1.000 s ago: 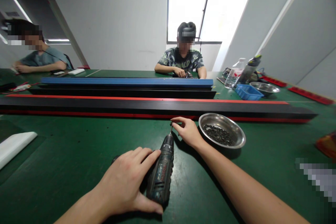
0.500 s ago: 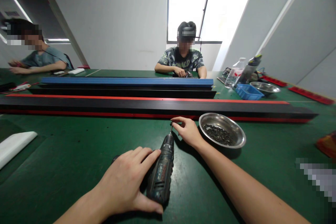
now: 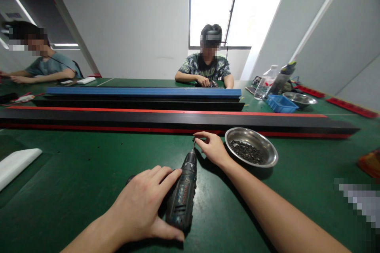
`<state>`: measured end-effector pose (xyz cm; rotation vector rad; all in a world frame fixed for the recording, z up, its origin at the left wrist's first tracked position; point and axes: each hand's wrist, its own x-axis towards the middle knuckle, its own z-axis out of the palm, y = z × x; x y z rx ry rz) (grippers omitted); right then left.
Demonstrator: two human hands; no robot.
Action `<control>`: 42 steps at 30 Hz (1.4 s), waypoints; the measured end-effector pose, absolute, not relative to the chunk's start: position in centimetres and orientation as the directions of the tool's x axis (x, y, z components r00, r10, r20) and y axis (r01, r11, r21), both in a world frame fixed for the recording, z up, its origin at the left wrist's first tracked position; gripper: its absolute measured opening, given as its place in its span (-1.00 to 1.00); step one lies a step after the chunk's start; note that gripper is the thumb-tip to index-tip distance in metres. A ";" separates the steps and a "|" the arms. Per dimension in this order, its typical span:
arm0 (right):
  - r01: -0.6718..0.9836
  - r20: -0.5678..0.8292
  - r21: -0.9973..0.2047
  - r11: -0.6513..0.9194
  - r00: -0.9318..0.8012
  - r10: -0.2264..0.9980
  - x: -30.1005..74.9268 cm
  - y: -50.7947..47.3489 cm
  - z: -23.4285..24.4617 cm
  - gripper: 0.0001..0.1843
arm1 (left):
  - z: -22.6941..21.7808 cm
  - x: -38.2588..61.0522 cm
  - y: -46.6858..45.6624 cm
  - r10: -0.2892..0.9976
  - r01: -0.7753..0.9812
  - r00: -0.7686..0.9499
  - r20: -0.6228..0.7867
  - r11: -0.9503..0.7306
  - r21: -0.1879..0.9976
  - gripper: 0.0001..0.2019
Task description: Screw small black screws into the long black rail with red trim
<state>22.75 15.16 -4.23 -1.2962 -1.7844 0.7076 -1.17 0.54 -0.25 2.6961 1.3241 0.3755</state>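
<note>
My left hand [image 3: 145,195] is wrapped round a black cordless drill [image 3: 181,195], which lies on its side on the green table with its bit pointing away from me. At the far end of the thin bit [image 3: 194,144], the fingers of my right hand [image 3: 212,148] are pinched together around a small dark screw [image 3: 194,139], mostly covered by the fingertips. A round steel bowl [image 3: 269,163] stands just right of that hand. Inside it lie many small dark screws [image 3: 247,152].
Beyond my hands, a long black and red profile [image 3: 166,120] crosses the table, with a blue one [image 3: 142,93] behind it. A blue basket [image 3: 281,104], a bottle [image 3: 265,85] and another steel bowl [image 3: 299,99] stand back right. Two people sit across and at left.
Both my hands and the drill hold their places. The person at the far left has moved a hand further left.
</note>
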 end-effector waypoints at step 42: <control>0.482 0.288 -0.813 0.326 -0.153 0.945 22.6 15.4 -4.7 -0.72 | -0.3 -1.0 0.4 0.823 0.805 0.564 0.070 -0.566 0.178 0.18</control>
